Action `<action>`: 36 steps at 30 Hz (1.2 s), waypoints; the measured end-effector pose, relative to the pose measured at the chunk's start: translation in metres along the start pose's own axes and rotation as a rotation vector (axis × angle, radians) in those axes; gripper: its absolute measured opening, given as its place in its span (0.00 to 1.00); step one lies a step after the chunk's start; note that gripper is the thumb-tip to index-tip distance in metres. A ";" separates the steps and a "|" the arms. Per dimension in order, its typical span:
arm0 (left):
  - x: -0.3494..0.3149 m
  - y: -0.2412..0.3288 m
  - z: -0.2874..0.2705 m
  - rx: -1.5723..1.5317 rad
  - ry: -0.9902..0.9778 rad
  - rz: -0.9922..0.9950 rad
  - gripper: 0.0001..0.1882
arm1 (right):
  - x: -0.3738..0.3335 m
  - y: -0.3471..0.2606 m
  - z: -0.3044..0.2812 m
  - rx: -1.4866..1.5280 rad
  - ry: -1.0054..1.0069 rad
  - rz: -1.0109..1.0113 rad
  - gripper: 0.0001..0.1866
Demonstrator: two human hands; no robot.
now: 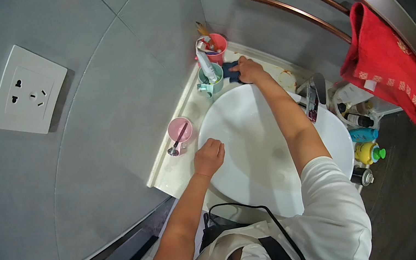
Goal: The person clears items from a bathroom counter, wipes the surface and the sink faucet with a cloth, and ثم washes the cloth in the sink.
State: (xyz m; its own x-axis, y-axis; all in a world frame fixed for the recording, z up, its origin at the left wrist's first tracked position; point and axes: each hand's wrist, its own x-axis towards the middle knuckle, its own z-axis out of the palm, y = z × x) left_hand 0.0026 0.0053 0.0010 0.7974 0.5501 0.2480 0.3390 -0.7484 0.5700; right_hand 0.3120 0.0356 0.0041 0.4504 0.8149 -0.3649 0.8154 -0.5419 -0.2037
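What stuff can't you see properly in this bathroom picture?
- Head view: most of the dark blue cloth is hidden under the right hand.
- The left hand is curled on the sink rim; its fingertips are tucked out of sight.
- The tap is partly behind the right forearm.
- The bottles beside the sink are too small to tell apart.

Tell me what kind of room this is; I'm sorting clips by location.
Most likely a home bathroom: a white washbasin with a tap, cups holding toothbrushes by the tiled wall, and a red towel on a rail.
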 end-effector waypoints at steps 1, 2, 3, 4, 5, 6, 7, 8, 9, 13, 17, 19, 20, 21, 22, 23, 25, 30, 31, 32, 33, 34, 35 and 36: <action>0.001 0.001 0.002 -0.005 0.001 0.004 0.04 | 0.002 0.008 0.005 0.015 -0.058 -0.018 0.19; 0.001 0.002 0.003 -0.010 0.001 0.007 0.04 | 0.004 0.015 0.008 0.031 -0.115 -0.036 0.20; 0.000 0.002 0.002 -0.019 -0.002 0.001 0.04 | 0.000 0.016 0.007 0.023 -0.138 -0.030 0.19; -0.001 0.002 0.003 -0.016 0.007 0.006 0.04 | -0.003 0.018 0.005 0.016 -0.161 -0.025 0.19; 0.000 0.001 0.003 -0.014 0.017 0.009 0.04 | -0.007 0.019 0.003 0.008 -0.185 -0.019 0.19; -0.001 0.000 0.003 -0.010 0.027 0.011 0.04 | -0.013 0.017 -0.004 0.006 -0.179 0.067 0.18; -0.002 -0.001 0.002 -0.003 0.023 -0.001 0.04 | -0.021 0.014 -0.013 0.006 -0.178 0.153 0.17; -0.002 -0.001 0.001 0.003 0.019 -0.013 0.04 | -0.026 0.012 -0.016 0.004 -0.176 0.238 0.16; -0.001 0.001 0.001 0.001 0.013 -0.016 0.04 | -0.026 0.024 -0.008 -0.012 -0.108 0.315 0.14; -0.004 -0.003 0.005 -0.048 0.042 0.009 0.04 | -0.030 0.049 0.013 -0.041 0.096 0.442 0.10; -0.004 -0.002 0.001 -0.107 0.080 0.032 0.04 | -0.061 0.023 0.000 0.125 0.159 0.330 0.10; -0.003 0.001 0.001 -0.127 0.094 0.043 0.04 | -0.068 0.025 0.005 0.183 0.351 0.284 0.11; -0.003 -0.001 0.004 -0.130 0.105 0.051 0.04 | -0.072 0.026 0.007 0.211 0.447 0.260 0.12; -0.004 -0.003 0.005 -0.127 0.118 0.053 0.04 | -0.079 0.019 0.003 0.193 0.470 0.236 0.13; -0.006 -0.005 0.005 -0.131 0.088 0.025 0.04 | -0.090 0.008 -0.005 0.178 0.491 0.211 0.15; -0.007 -0.006 0.004 -0.135 0.059 -0.001 0.04 | -0.100 -0.003 -0.012 0.163 0.513 0.186 0.16; -0.009 -0.004 0.001 -0.148 0.047 -0.019 0.04 | -0.119 -0.019 -0.019 0.250 0.484 0.157 0.16; -0.010 0.002 -0.010 -0.221 0.096 0.110 0.05 | -0.173 -0.065 -0.034 0.306 0.412 0.100 0.16; -0.016 0.001 -0.013 -0.227 0.102 0.129 0.05 | -0.182 -0.073 -0.034 0.325 0.357 0.102 0.16; -0.024 -0.001 -0.017 -0.232 0.109 0.147 0.05 | -0.189 -0.080 -0.033 0.315 0.320 0.047 0.16; -0.030 -0.002 -0.022 -0.239 0.110 0.169 0.05 | -0.197 -0.086 -0.032 0.340 0.255 0.022 0.16; -0.040 -0.002 -0.028 -0.259 0.143 0.157 0.06 | -0.203 -0.092 -0.032 0.364 0.190 -0.004 0.16; -0.053 -0.002 -0.035 -0.277 0.175 0.145 0.06 | -0.206 -0.096 -0.029 0.429 0.138 -0.033 0.18; -0.065 -0.002 -0.045 -0.291 0.202 0.135 0.06 | -0.210 -0.103 -0.025 0.513 0.111 -0.068 0.18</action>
State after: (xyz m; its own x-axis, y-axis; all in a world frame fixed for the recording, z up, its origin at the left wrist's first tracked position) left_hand -0.0728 -0.0123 0.0193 0.7007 0.5377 0.4689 0.0588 -0.6986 0.7131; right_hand 0.1426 -0.0747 0.1248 0.4611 0.8536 -0.2423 0.5742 -0.4952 -0.6519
